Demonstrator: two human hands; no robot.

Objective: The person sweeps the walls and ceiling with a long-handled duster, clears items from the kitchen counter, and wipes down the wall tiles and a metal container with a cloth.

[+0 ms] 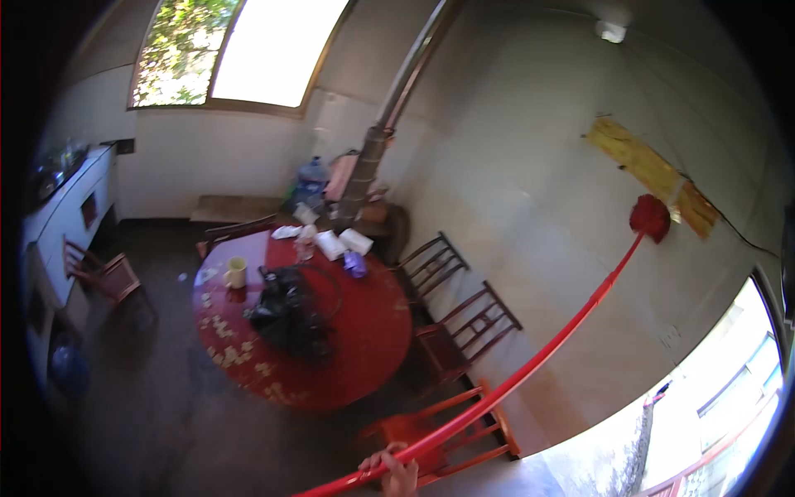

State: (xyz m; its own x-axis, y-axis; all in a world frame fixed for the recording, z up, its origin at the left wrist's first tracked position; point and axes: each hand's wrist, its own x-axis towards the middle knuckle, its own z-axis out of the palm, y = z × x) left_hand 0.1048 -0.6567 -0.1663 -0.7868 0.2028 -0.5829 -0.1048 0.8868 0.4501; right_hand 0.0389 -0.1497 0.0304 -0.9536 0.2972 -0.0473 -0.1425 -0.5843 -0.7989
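The red pole [497, 396] is gripped near its lower end by the fingers of what appears to be the right hand [397, 475] — they are curled closed around it; the left hand is not seen. From these fingers the pole's long axis is carried up and to the right, slightly bowed, towards the wall. At its far end the red bushy head [650, 218] is held beside the lower part of the yellow strip [642, 166], overlapping its edge in view — whether contact is made cannot be told.
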